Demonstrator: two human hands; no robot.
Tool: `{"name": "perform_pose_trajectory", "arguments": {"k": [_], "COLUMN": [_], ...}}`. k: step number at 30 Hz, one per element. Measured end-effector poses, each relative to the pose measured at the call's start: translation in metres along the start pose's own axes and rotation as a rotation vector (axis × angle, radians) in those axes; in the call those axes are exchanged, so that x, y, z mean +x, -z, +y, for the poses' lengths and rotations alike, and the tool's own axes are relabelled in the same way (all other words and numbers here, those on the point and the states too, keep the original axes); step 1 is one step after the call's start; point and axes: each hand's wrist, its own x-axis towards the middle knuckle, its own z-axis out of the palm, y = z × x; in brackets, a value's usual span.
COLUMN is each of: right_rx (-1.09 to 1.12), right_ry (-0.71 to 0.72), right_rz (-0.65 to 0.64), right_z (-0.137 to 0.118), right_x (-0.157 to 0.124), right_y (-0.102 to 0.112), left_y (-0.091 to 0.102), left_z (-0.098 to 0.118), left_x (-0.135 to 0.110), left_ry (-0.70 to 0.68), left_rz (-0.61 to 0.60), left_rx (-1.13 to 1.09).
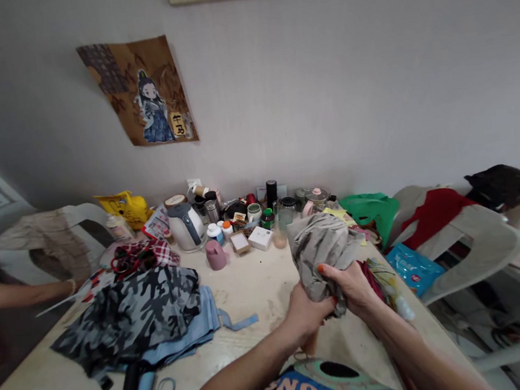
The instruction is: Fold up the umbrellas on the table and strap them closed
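My left hand (312, 307) is closed around the gathered lower part of a grey-beige bundle of thin, pleated fabric (322, 244), and my right hand (350, 282) grips the same bundle from the other side, its thumb pressed flat over the folds. Both sets of fingers are curled in with little gap; how the ones behind the cloth sit, I cannot tell. The bundle is over the right half of the cream tabletop (248, 287), in from the right edge; whether any of it rests there, I cannot make out.

I judge the step in hand to be gathering loose folds together, perhaps those of an umbrella. The next move calls for one firm grip at the narrow part while the other smooths the puffed cloth.

The bundle's long axis runs from near my body towards the far edge, leaning slightly right. Its wide, loose end points up and away; the squeezed end points back at me.

Towards the left edge lies a black-and-grey camouflage-print fabric canopy (145, 308), spread partly over light blue fabric (205, 322).
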Motion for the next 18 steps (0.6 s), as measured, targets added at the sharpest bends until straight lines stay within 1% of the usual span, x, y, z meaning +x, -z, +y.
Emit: {"name": "perform_pose_trajectory", "arguments": {"k": [2, 3, 5, 7, 8, 11, 13, 15, 16, 18], "right_rx": [-0.004, 0.004, 0.019, 0.007, -0.013, -0.108, -0.161, -0.188, -0.192, -0.196], "right_ry": [0.012, 0.007, -0.015, -0.016, 0.002, 0.1, 0.143, 0.155, 0.152, 0.142], "right_rz": [0.075, 0.094, 0.126, 0.188, 0.223, 0.311, 0.341, 0.353, 0.352, 0.351], "right_z": [0.002, 0.002, 0.003, 0.002, 0.001, -0.001, -0.002, -0.002, -0.003, -0.002], "right_x": [0.005, 0.007, 0.011, 0.014, 0.015, 0.018, 0.02, 0.023, 0.024, 0.026], "right_y": [0.001, 0.002, 0.004, 0.007, 0.008, 0.012, 0.015, 0.018, 0.018, 0.018], "left_y": [-0.003, -0.003, 0.001, 0.01, 0.016, 0.037, 0.051, 0.063, 0.069, 0.078], "left_z": [0.0, -0.001, -0.003, -0.004, -0.004, -0.001, 0.008, 0.022, 0.031, 0.048], "left_x": [-0.002, -0.003, -0.005, -0.008, -0.01, -0.017, -0.023, -0.029, -0.03, -0.03], "left_ry": [-0.117, -0.15, -0.141, -0.136, -0.161, -0.273, -0.302, -0.297, -0.291, -0.261], "left_rz": [0.074, 0.086, 0.043, -0.029, -0.04, 0.012, 0.026, 0.002, -0.021, -0.068], "left_rx": [0.154, 0.201, 0.263, 0.318, 0.349, 0.444, 0.515, 0.578, 0.582, 0.514]}}
